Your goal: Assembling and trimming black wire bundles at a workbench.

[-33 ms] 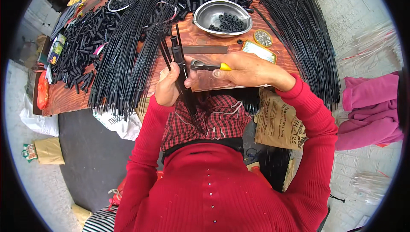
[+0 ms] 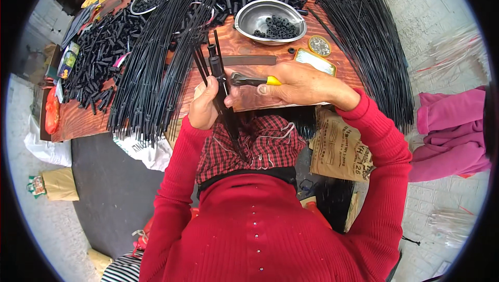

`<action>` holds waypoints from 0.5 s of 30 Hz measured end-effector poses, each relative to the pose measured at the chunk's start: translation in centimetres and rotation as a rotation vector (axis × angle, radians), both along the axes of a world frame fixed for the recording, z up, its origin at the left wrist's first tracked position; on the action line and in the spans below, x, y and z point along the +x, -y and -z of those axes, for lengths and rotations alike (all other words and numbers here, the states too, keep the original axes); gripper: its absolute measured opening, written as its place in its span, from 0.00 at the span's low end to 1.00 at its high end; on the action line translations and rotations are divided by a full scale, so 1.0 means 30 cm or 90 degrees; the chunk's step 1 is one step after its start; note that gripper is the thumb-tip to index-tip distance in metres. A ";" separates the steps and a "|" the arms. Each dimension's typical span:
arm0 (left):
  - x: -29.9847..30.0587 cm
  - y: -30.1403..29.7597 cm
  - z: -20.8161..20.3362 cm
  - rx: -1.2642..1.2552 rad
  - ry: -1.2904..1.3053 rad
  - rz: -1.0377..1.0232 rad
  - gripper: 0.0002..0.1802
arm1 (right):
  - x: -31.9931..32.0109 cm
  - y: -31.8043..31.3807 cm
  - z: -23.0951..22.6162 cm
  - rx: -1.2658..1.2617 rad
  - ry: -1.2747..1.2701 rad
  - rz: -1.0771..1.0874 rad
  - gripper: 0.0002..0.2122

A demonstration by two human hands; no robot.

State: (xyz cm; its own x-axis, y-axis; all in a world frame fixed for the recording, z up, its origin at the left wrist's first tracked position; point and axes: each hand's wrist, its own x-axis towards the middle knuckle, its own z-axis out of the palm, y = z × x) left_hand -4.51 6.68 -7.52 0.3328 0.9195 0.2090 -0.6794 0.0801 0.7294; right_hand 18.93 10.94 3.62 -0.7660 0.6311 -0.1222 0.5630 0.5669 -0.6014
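My left hand point(image 2: 204, 104) is closed around several thin black rods point(image 2: 232, 132), which slant down toward the checked cloth at my lap. A black stepped sleeve point(image 2: 214, 63) stands upright among them above my fingers. In my right hand point(image 2: 305, 84) is a hand tool with a metal head and a yellow-and-black handle, which looks like pliers point(image 2: 248, 80). The tool's head points left, close beside the sleeve and my left fingertips. Whether its jaws touch the sleeve I cannot tell. My right fingers wrap around the handle and hide most of it.
On the wooden table point(image 2: 249, 46) stand a metal bowl point(image 2: 243, 29) of small black rings, a round tin point(image 2: 319, 46) and a yellow-rimmed tray point(image 2: 315, 63). A flat dark strip point(image 2: 252, 60) lies before them. Black tubes point(image 2: 96, 66) and long rods point(image 2: 371, 43) pile up at the sides.
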 end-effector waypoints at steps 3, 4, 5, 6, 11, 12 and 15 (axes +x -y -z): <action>0.003 0.002 -0.003 0.030 -0.049 0.009 0.26 | -0.014 0.008 -0.047 0.034 0.051 0.013 0.20; 0.012 0.008 -0.015 0.023 -0.072 -0.004 0.26 | -0.017 0.011 -0.057 0.033 0.049 0.016 0.20; 0.021 0.013 -0.025 0.016 -0.094 -0.017 0.26 | -0.017 0.014 -0.061 0.025 0.061 0.024 0.20; 0.025 0.016 -0.033 0.014 -0.096 -0.014 0.26 | -0.018 0.017 -0.065 0.016 0.073 0.032 0.20; 0.041 0.030 -0.050 0.044 -0.142 -0.047 0.24 | -0.026 0.045 -0.062 0.079 0.085 0.056 0.16; 0.041 0.029 -0.042 0.043 -0.143 -0.043 0.24 | -0.027 0.054 -0.056 0.109 0.087 0.070 0.14; 0.037 0.026 -0.013 0.049 -0.128 -0.043 0.27 | -0.030 0.074 -0.046 0.134 0.098 0.063 0.14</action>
